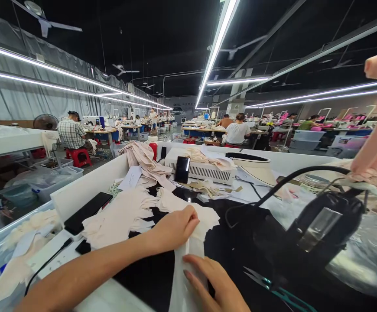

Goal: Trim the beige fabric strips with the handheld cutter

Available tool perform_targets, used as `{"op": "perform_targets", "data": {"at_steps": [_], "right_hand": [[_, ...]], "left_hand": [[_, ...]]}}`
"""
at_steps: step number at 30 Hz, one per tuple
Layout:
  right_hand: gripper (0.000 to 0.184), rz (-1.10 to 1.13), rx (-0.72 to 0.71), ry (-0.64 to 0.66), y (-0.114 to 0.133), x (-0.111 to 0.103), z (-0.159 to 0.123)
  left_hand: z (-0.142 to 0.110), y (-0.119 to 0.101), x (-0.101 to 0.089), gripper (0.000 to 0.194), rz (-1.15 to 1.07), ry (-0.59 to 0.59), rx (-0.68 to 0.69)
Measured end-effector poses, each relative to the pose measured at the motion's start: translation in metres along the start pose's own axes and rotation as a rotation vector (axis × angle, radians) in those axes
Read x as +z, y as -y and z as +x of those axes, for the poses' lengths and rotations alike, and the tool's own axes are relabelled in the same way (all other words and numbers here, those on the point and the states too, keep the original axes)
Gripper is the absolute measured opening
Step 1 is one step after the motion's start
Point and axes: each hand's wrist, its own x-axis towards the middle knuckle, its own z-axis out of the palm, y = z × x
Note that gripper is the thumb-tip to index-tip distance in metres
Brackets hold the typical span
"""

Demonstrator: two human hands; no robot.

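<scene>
On the black work surface (pixel 234 242), my left hand (pixel 175 227) is closed in a pinch over a cream fabric piece (pixel 208 216), where a whitish, slightly see-through strip (pixel 179 286) meets it. What exactly lies between those fingertips is partly hidden. Lower down, my right hand (pixel 216 279) grips the strip, its fingers bent across it. The strip runs down past the bottom of the view. Left of my hands lies a pile of cut cream fabric pieces (pixel 117 216). Thread snips (pixel 279 290) with green handles lie to the right of my right hand.
A phone (pixel 182 169) leans on a white vented box (pixel 201 167). A dark phone (pixel 87 212) lies at the left. A black machine (pixel 328 229) with a cable stands right. Plastic bins (pixel 58 173) stand left; people sit at sewing tables (pixel 204 128) beyond.
</scene>
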Motion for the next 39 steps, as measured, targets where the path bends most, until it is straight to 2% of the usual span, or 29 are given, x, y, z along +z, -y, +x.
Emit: {"op": "perform_targets", "data": {"at_steps": [2, 4, 7, 11, 15, 20, 26, 32, 35, 39], "right_hand": [[0.029, 0.112, 0.064, 0.016, -0.007, 0.006, 0.022], [0.033, 0.182, 0.141, -0.091, -0.020, 0.005, 0.044], [0.035, 0.187, 0.215, -0.171, -0.044, -0.002, 0.075], [0.045, 0.197, 0.349, -0.230, -0.072, -0.008, 0.103], [0.046, 0.146, 0.463, -0.263, -0.094, -0.007, 0.118], [0.047, 0.038, 0.513, -0.249, -0.115, -0.007, 0.129], [0.043, -0.090, 0.521, -0.140, -0.132, -0.002, 0.130], [0.039, -0.207, 0.442, -0.061, -0.136, 0.008, 0.120], [0.044, -0.234, 0.395, -0.062, -0.132, 0.009, 0.116], [0.048, -0.214, 0.342, -0.065, -0.120, 0.009, 0.111]], "left_hand": [[0.015, 0.008, -0.010, 0.009, -0.047, -0.083, -0.044], [0.029, 0.019, -0.018, 0.010, -0.084, -0.156, -0.095], [0.046, 0.041, -0.027, 0.015, -0.120, -0.236, -0.184], [0.063, 0.068, -0.029, 0.019, -0.139, -0.272, -0.254], [0.072, 0.083, -0.026, 0.016, -0.113, -0.275, -0.265], [0.074, 0.092, -0.022, 0.023, -0.038, -0.242, -0.248], [0.073, 0.110, -0.012, 0.029, 0.048, -0.178, -0.261], [0.070, 0.119, -0.002, 0.034, 0.114, -0.100, -0.255], [0.065, 0.118, -0.014, 0.035, 0.152, -0.082, -0.246], [0.047, 0.123, -0.054, 0.032, 0.232, -0.059, -0.280]]}}
